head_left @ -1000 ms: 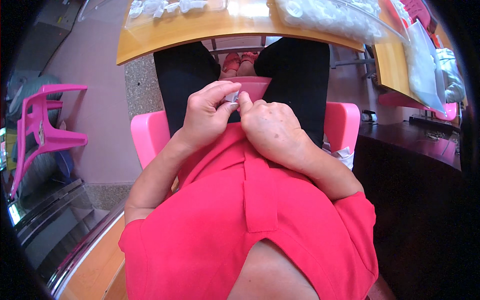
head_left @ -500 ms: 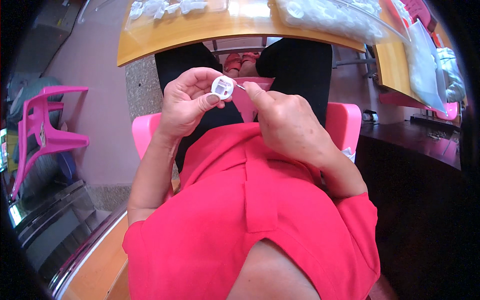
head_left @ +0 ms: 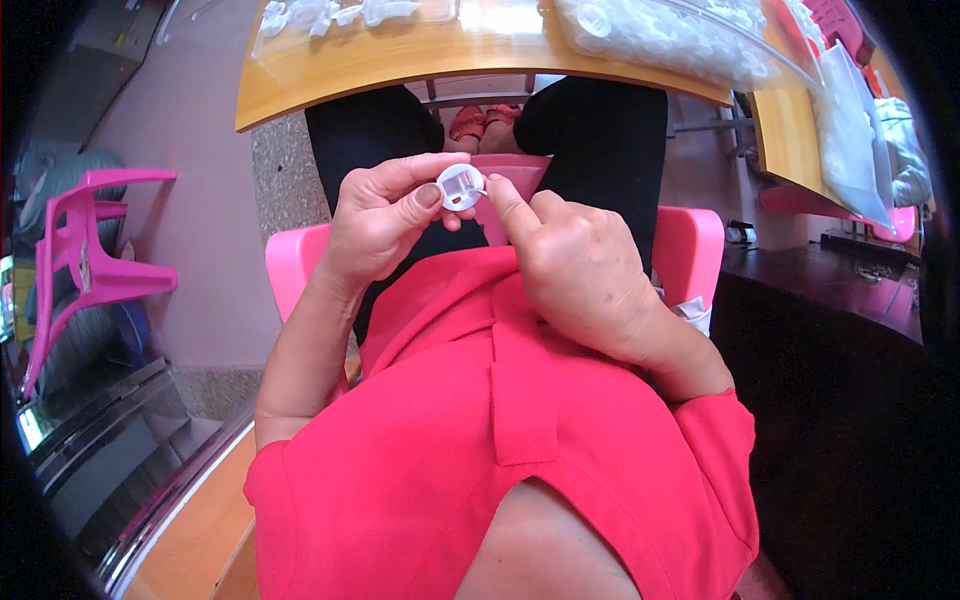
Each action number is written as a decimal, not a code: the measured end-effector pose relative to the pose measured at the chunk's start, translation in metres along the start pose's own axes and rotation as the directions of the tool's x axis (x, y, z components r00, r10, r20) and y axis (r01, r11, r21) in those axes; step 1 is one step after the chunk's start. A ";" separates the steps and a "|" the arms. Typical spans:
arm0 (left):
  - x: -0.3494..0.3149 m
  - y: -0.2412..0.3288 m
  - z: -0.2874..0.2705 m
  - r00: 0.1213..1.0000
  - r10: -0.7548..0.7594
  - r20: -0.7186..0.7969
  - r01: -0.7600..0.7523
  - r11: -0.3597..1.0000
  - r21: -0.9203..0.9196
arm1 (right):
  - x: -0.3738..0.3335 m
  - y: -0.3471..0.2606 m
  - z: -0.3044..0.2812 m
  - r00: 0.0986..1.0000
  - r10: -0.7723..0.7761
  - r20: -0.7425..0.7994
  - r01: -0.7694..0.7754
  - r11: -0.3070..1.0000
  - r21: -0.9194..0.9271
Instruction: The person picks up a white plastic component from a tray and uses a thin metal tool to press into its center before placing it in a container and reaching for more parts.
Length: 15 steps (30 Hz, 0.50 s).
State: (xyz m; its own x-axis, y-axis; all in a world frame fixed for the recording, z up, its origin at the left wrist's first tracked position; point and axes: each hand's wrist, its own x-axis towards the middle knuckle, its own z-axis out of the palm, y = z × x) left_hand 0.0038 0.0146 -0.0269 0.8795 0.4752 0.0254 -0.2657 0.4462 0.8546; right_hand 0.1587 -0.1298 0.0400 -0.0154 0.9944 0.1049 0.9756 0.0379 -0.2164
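Above my lap, my left hand pinches a small round white plastic part between thumb and fingers. Its face has a squarish recess and a small dark slot near the lower rim. My right hand is closed, index finger stretched along a thin metal tool. Only the tip of that tool shows, at the right rim of the part; the rest is hidden in the hand, so its exact kind cannot be told.
Ahead stands a wooden table with loose white plastic pieces at left and a clear tray heaped with similar pieces. A pink plastic stool lies at left. A filled plastic bag hangs at the right table edge.
The white part has shifted slightly right and nearer to me, its face turned. My right index finger has come closer to its rim, and less of the metal tool shows.
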 end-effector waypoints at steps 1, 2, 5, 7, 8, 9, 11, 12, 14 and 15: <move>0.000 0.000 0.000 1.000 -0.002 0.003 0.002 1.000 0.001 | -0.001 -0.002 0.000 1.000 0.006 -0.010 -0.007 0.999 -0.054; 0.000 -0.001 0.001 1.000 -0.009 -0.002 0.009 1.000 -0.010 | -0.001 -0.004 0.001 1.000 0.011 -0.019 -0.013 0.994 -0.107; 0.000 -0.002 0.003 1.000 -0.020 -0.018 0.019 0.999 -0.028 | -0.002 -0.010 0.004 1.000 0.031 -0.005 -0.031 0.976 -0.215; 0.001 -0.004 0.005 0.999 -0.025 -0.028 0.024 0.999 -0.034 | -0.001 -0.011 0.003 0.999 0.038 0.004 -0.036 0.972 -0.230; 0.001 -0.005 0.005 0.999 -0.024 -0.027 0.023 0.999 -0.032 | -0.001 -0.012 0.003 0.999 0.042 0.014 -0.037 0.969 -0.245; 0.001 -0.005 0.006 0.999 -0.024 -0.027 0.023 0.999 -0.030 | -0.001 -0.012 0.003 0.999 0.046 0.013 -0.041 0.969 -0.245; 0.001 -0.007 0.006 0.999 -0.028 -0.025 0.027 0.999 -0.032 | -0.001 -0.012 0.004 0.999 0.045 0.025 -0.036 0.961 -0.274; 0.001 -0.008 0.006 0.999 -0.029 -0.027 0.028 0.999 -0.035 | -0.002 -0.012 0.004 0.999 0.048 0.024 -0.040 0.961 -0.274; 0.000 -0.009 0.007 0.999 -0.028 -0.034 0.028 1.000 -0.012 | -0.002 -0.012 0.004 0.997 0.055 0.054 -0.041 0.971 -0.236; 0.000 -0.010 0.007 0.999 -0.025 -0.045 0.025 1.000 0.011 | -0.001 -0.011 0.005 0.997 0.057 0.053 -0.043 0.971 -0.236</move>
State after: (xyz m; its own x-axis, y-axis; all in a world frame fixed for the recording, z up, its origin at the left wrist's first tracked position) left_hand 0.0090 0.0049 -0.0314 0.8671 0.4978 -0.0193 -0.2390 0.4497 0.8606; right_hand 0.1467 -0.1305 0.0378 0.0288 0.9988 0.0405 0.9995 -0.0294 0.0144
